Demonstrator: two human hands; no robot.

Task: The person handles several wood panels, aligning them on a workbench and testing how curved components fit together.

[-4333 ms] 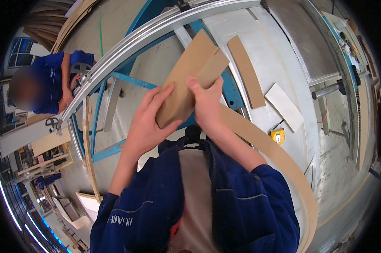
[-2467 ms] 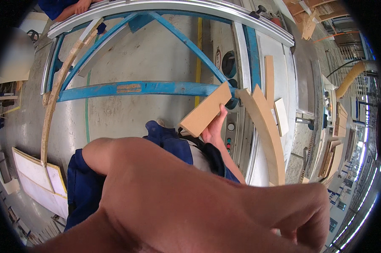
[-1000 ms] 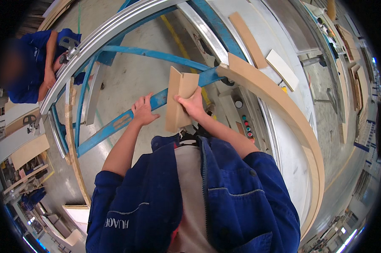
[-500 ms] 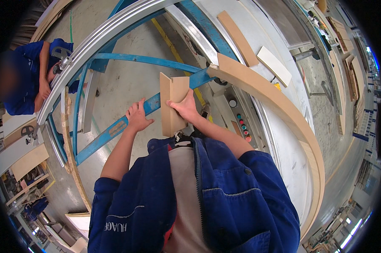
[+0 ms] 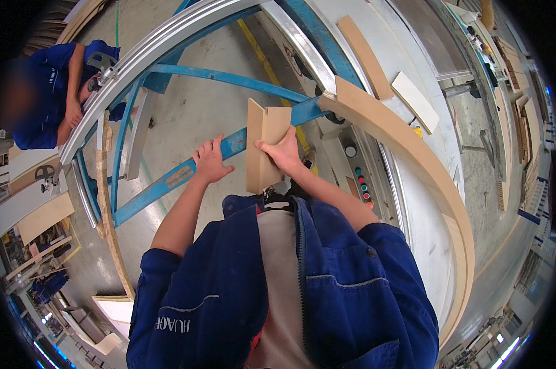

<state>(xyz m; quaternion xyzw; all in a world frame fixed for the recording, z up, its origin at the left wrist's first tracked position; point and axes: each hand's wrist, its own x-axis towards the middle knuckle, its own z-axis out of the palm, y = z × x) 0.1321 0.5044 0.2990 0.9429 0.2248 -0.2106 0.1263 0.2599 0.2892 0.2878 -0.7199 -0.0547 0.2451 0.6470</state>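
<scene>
My right hand [image 5: 284,152] grips a tan wooden board piece [image 5: 257,138], its thumb across the near face and its fingers hidden behind. The piece looks like two flat boards meeting at an angle, and it stands upright in front of my body. To its left, my left hand [image 5: 211,162] is apart from it, thumb and fingers spread, over or against the blue metal beam [image 5: 232,145]. Whether that hand touches the beam I cannot tell. Nothing shows in its grasp.
A long curved tan board [image 5: 434,166] arcs along the white machine table [image 5: 422,246] on my right. Loose strips, one tan [image 5: 365,58] and one white [image 5: 415,101], lie beyond it. Coloured buttons [image 5: 361,182] sit on the machine's side. Another person [image 5: 63,92] stands beyond the silver rail [image 5: 161,46].
The whole scene has shifted slightly right and up in the view as my head moved. My hands and the board piece keep nearly the same places relative to each other.
</scene>
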